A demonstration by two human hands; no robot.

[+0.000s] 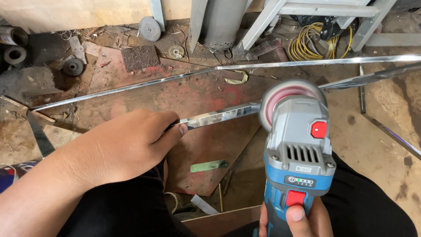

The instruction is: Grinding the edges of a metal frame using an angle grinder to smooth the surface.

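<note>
While left hand (127, 145) pins metal strip (219, 115), right hand (294, 221) grips grinder (298, 149).

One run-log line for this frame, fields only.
left hand: grips shiny metal strip | right hand: holds blue-grey angle grinder, thumb on red switch | disc at strip | floor: plywood

— What's the floor like?
— A rust-red board (206, 145) over dusty concrete (377, 145), littered with scraps.
— And farther back?
— Top right, coiled yellow cable (307, 44) beside grey metal frame legs (263, 22); grinding discs (150, 28) upper left.
</note>
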